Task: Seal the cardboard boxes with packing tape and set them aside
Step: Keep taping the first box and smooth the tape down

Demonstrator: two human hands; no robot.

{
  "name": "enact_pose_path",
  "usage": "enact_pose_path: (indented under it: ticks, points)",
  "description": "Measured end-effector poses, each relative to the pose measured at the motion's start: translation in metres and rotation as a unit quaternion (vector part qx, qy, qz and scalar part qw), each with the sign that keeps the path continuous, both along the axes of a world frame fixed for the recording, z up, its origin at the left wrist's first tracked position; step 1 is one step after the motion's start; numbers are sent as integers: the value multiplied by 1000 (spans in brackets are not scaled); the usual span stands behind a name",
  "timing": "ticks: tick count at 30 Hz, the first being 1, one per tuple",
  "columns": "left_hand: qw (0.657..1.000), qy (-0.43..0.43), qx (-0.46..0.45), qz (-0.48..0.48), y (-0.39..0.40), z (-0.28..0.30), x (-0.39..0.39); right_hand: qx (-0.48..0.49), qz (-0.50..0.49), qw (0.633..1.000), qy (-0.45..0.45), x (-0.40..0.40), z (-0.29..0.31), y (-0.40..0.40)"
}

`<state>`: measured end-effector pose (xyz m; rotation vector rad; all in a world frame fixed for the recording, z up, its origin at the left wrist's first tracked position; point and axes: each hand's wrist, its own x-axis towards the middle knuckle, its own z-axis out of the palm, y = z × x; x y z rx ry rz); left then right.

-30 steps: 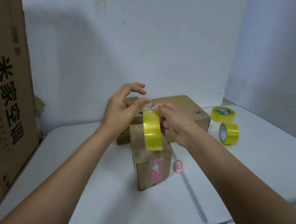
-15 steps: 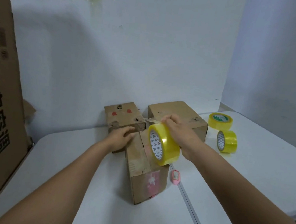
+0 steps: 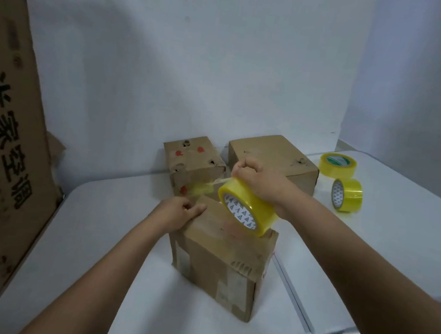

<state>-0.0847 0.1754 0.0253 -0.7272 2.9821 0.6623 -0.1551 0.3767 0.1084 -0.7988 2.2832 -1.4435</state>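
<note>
The right hand [image 3: 260, 183] gripped a tape roll [image 3: 247, 210] over the nearest box [image 3: 220, 259]; the left hand [image 3: 179, 213] pressed the box's far edge, fingers curled, their tips hidden.

Right hand [image 3: 260, 182] pulled yellow packing-tape roll [image 3: 246, 210] back over near brown cardboard box [image 3: 220, 259]; tape strip [image 3: 208, 186] stretched out; left hand [image 3: 179, 211] slid to box's far-left top edge.
</note>
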Motion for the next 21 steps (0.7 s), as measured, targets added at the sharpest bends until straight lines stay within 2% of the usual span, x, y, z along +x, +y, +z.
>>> enact_pose_path:
  ticks: [4, 6, 7, 8, 9, 10, 12, 14, 18, 21]
  points:
    - [1000, -2, -21, 6, 3, 7, -1, -7, -2, 1000, 8, 1, 0, 0]
    - [995, 102, -12, 12, 6, 18, 3, -1, -2, 1000, 8, 1, 0, 1]
    - [984, 170, 41, 21, 9, 26, 4, 2, -2, 1000, 13, 0, -1, 1]
    - [965, 224, 135, 27, 12, 35, 5, 1, -3, 1000, 18, 0, -1, 0]
    - [939, 239, 244, 29, 16, 44, 4, -1, -3, 1000, 20, 0, -1, -1]
    - [918, 216, 331, 25, 20, 54, 4, -4, -3, 1000, 21, 0, -2, -2]
    - [901, 153, 406, 9, 26, 64, 4, -10, 0, 1000, 28, 0, -5, -5]
    - [896, 123, 427, -4, 27, 69, 4, -11, -2, 999, 34, -1, -7, -7]
    - [872, 120, 474, -26, 26, 74, 4, -9, -3, 999, 42, -2, -9, -7]
    - [877, 129, 461, -44, 26, 74, 4, -7, -2, 999, 46, -3, -9, -8]
